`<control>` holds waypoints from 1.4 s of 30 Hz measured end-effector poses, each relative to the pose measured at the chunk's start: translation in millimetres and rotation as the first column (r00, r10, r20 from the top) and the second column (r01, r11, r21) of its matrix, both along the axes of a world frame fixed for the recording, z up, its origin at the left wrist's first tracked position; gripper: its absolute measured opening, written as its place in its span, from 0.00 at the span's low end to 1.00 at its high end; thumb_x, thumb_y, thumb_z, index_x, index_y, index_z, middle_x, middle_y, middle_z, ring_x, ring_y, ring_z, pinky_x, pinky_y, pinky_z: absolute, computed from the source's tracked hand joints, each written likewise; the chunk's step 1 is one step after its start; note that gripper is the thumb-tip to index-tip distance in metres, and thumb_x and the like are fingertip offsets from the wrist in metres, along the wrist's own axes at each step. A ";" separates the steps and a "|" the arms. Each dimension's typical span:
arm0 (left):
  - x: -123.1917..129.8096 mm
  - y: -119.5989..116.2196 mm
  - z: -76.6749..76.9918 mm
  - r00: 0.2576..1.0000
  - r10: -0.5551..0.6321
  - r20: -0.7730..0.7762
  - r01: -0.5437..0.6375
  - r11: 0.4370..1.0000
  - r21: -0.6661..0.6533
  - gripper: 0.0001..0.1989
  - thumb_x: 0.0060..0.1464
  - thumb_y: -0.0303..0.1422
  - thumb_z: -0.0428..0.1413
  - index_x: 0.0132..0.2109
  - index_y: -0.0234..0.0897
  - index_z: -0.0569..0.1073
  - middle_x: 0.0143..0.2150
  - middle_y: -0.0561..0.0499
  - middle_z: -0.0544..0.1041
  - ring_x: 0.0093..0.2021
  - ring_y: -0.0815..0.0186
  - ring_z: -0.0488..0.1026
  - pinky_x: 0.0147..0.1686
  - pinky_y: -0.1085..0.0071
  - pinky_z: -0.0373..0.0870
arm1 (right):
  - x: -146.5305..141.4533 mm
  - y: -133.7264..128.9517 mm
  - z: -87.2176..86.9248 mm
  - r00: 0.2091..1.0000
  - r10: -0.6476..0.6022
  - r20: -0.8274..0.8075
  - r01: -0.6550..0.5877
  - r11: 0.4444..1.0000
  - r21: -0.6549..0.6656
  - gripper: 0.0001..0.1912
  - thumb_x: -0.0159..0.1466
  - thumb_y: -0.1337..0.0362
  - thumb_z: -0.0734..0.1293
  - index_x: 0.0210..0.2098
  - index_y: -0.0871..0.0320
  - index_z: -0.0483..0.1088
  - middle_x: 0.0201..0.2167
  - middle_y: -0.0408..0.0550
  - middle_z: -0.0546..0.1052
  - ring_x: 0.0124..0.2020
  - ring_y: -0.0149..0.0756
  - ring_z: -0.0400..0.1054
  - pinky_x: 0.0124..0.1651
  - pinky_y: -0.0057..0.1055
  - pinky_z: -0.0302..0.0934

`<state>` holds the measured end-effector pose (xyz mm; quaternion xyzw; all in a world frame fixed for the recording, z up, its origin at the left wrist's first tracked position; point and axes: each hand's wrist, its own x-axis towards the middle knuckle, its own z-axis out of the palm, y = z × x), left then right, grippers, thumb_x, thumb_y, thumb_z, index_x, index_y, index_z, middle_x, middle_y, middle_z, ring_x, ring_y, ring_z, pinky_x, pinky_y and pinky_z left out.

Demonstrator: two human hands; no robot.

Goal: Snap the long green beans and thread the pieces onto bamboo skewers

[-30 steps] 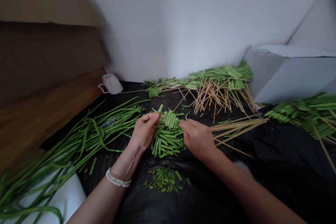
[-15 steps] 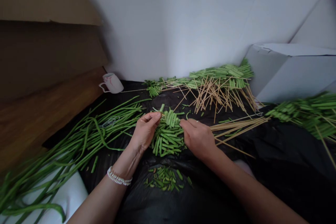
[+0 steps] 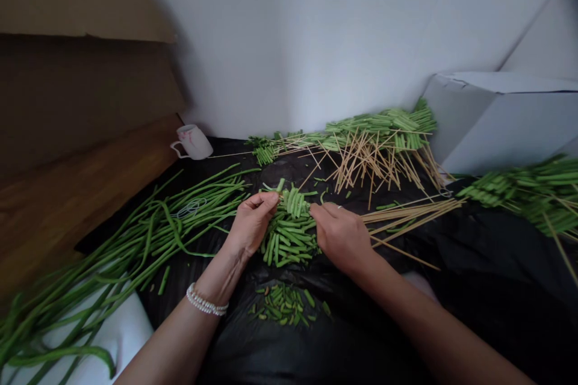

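Observation:
Between my hands a short row of cut green bean pieces (image 3: 295,202) lies side by side, apparently threaded on a skewer. My left hand (image 3: 253,219), with a pearl bracelet at the wrist, pinches thumb and finger at the row's left end, where a bit of the skewer shows. At the right end my right hand (image 3: 341,233) is closed around the skewer, whose shaft is mostly hidden in the fist. Just below them sits a pile of cut bean pieces (image 3: 289,242). Nearer me is a smaller heap of trimmed bean ends (image 3: 286,305).
Long whole beans (image 3: 149,234) spread at left, partly over a white surface (image 3: 124,337). Bare skewers (image 3: 415,214) lie right of my right hand. Skewered beans (image 3: 383,123) are stacked along the wall, more (image 3: 528,189) at far right. A mug (image 3: 194,142) and white box (image 3: 506,114) stand behind.
Almost nothing differs. Both hands keep the same hold on the skewer of beans, and the view has shifted very slightly.

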<state>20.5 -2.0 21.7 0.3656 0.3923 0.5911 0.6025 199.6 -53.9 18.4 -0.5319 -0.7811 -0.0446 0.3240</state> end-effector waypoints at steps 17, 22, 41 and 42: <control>-0.5 0.5 -2.7 0.998 -0.036 0.044 0.036 0.999 -0.010 0.13 0.33 0.32 0.73 0.28 0.32 0.80 0.27 0.52 0.78 0.29 0.74 0.71 0.36 0.76 0.68 | -0.8 -0.5 -0.9 0.999 0.006 -0.034 -0.008 0.999 -0.034 0.14 0.64 0.73 0.56 0.32 0.61 0.73 0.27 0.50 0.75 0.28 0.35 0.66 0.32 0.29 0.52; 0.0 -0.3 -2.4 0.998 -0.040 0.038 0.041 0.999 -0.014 0.14 0.32 0.33 0.73 0.27 0.32 0.80 0.27 0.52 0.79 0.30 0.73 0.72 0.37 0.74 0.69 | 1.1 5.2 1.4 0.958 0.056 -0.281 -0.098 0.986 -0.137 0.12 0.64 0.69 0.61 0.26 0.59 0.72 0.23 0.45 0.74 0.26 0.31 0.65 0.32 0.27 0.53; 3.4 -1.4 -6.5 0.998 -0.045 -0.052 0.047 0.998 0.038 0.13 0.36 0.36 0.71 0.28 0.34 0.79 0.28 0.53 0.77 0.29 0.73 0.71 0.36 0.74 0.68 | 4.2 7.5 -0.2 0.990 0.076 -0.119 -0.089 0.990 -0.110 0.14 0.68 0.67 0.57 0.31 0.58 0.71 0.29 0.48 0.76 0.33 0.35 0.69 0.37 0.29 0.56; 3.6 -1.6 -7.2 0.996 -0.034 -0.086 0.038 0.998 0.047 0.14 0.37 0.37 0.71 0.29 0.34 0.79 0.28 0.53 0.77 0.29 0.72 0.71 0.36 0.74 0.68 | 5.6 8.6 0.1 0.990 0.073 -0.122 -0.087 0.991 -0.106 0.14 0.68 0.67 0.57 0.31 0.58 0.71 0.30 0.48 0.76 0.33 0.35 0.69 0.37 0.29 0.56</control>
